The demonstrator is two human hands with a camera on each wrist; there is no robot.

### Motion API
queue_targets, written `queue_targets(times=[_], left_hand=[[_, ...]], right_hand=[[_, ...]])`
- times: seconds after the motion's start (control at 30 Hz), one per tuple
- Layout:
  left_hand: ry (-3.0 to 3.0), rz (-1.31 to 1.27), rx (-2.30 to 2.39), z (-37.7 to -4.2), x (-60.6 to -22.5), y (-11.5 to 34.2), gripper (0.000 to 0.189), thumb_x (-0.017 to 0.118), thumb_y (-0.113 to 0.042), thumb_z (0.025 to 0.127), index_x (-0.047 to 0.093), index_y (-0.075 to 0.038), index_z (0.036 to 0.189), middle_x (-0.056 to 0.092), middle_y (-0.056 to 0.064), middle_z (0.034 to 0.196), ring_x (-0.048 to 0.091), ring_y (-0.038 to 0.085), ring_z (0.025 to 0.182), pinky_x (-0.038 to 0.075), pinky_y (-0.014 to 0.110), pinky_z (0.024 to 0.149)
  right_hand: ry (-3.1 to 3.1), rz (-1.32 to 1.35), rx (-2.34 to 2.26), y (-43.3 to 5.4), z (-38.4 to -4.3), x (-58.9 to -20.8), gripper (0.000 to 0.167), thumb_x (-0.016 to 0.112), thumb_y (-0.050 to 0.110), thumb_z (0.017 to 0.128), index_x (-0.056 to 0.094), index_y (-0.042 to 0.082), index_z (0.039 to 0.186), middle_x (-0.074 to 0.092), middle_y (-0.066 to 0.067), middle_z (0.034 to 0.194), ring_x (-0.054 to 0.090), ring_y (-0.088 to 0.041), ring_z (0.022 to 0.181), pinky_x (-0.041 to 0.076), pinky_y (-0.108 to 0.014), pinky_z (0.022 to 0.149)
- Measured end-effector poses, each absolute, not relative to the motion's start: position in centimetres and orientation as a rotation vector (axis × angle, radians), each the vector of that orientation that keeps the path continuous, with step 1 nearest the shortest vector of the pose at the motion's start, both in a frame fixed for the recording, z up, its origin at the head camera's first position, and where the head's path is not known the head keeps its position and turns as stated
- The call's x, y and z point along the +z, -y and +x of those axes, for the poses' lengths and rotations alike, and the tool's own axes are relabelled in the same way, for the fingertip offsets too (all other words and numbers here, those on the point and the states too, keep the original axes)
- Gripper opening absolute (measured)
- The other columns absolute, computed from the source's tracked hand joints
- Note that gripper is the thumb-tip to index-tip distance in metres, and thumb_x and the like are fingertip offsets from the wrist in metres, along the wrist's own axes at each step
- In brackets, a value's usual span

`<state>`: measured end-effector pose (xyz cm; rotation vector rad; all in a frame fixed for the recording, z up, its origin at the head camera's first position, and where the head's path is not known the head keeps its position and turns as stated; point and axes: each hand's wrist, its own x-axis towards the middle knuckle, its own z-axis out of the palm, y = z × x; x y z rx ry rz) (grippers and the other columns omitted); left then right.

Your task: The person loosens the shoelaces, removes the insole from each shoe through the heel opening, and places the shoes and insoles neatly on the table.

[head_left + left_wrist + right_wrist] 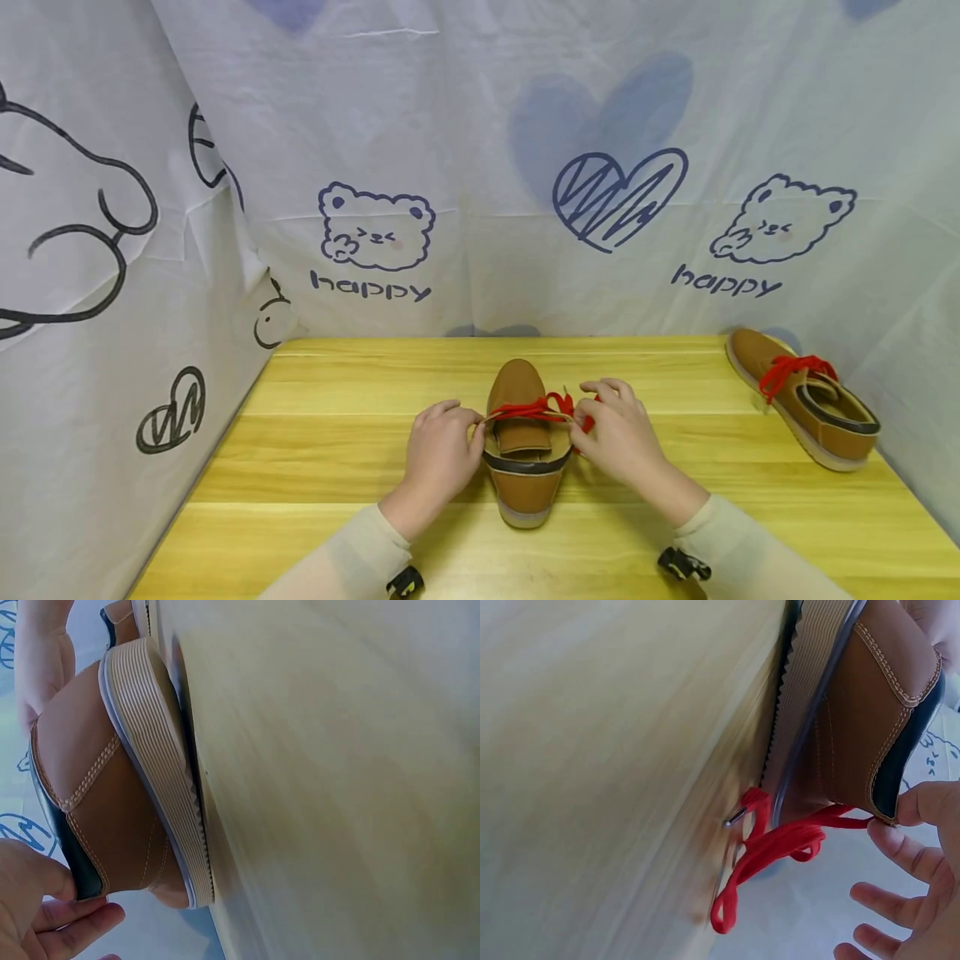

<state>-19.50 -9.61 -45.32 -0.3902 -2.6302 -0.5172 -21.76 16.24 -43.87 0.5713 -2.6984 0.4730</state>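
A brown leather shoe [527, 492] with a dark collar stands on the table, toe pointing away and heel towards me. Red shoelace [528, 410] crosses its upper, and loose loops of the lace [780, 840] hang down the right side, a metal-tipped end among them. My left hand [442, 442] pinches the top corner of the shoe's left eyelet flap between thumb and fingers. On the opposite side, my right hand [618, 429] pinches the right flap's corner, where the lace comes out; its other fingers are spread apart.
A matching brown shoe [840, 433] with a tied red lace lies at the table's right edge. The wooden table [337, 483] meets a printed white cloth [465, 250] at the back and the left side. A dark strap device [684, 564] sits at the right wrist.
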Motion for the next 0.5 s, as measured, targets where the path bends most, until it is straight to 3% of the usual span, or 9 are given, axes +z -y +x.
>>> queue_targets(times=[0.3,0.5], left_hand=[[2.604,-0.388,-0.541,-19.6,-45.0,8.6,0.016,0.072,-0.03,0.094,0.078,-0.015,0.096,0.076,0.0,0.097,0.063,0.031,0.113,0.047,0.051,0.098],[2.6,-0.397,-0.525,-20.0,-44.7,7.8,0.018,0.072,-0.034,0.093,0.077,-0.017,0.092,0.076,-0.002,0.091,0.063,0.03,0.111,0.045,0.051,0.1]], right_hand=[[2.654,0.582,0.49,-15.2,-21.8,-43.4,0.031,0.077,0.025,0.083,0.052,0.025,0.064,0.063,-0.015,0.127,0.048,-0.042,0.122,0.044,-0.061,0.095],[2.629,0.569,0.522,-14.5,-21.8,-43.5,0.031,0.077,0.03,0.083,0.054,0.024,0.065,0.065,-0.014,0.125,0.049,-0.04,0.119,0.044,-0.059,0.094]])
